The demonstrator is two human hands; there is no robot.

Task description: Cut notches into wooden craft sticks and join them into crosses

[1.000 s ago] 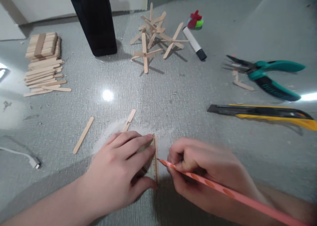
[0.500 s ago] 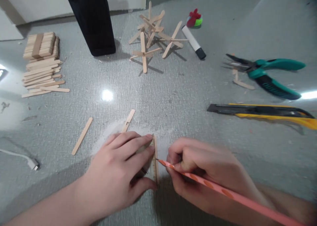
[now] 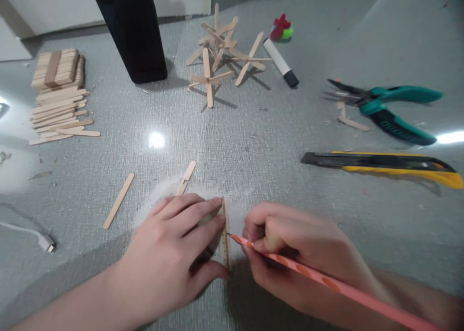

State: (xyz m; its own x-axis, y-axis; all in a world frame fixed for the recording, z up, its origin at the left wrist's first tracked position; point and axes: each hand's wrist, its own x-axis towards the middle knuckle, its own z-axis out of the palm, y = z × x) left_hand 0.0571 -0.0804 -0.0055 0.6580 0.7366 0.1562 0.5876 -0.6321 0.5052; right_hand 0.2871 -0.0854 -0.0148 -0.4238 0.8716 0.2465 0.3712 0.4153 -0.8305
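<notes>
My left hand (image 3: 165,246) presses a clear ruler (image 3: 223,248) onto the table, fingertips at its far end and thumb at its near end. Much of the ruler is covered by that hand. Along the ruler's right edge lies a wooden craft stick (image 3: 228,212). A pink pencil with orange spots (image 3: 331,283) is pinched in my right hand (image 3: 300,244), and its tip meets the craft stick around the middle. Beyond my left hand a notched craft stick (image 3: 189,170) is partly hidden, and a whole craft stick (image 3: 119,201) lies to the left.
A bundle of sticks (image 3: 56,69) and loose sticks (image 3: 60,118) lie at left, near a black upright object (image 3: 132,36). Stick assemblies (image 3: 208,79), a marker (image 3: 280,61), pliers (image 3: 377,106), a utility knife (image 3: 380,164) and a white cable (image 3: 43,241) are also there.
The whole view has shifted slightly, so things sit a little further left. Both hands keep nearly the same pose, with the pencil tip still at the stick.
</notes>
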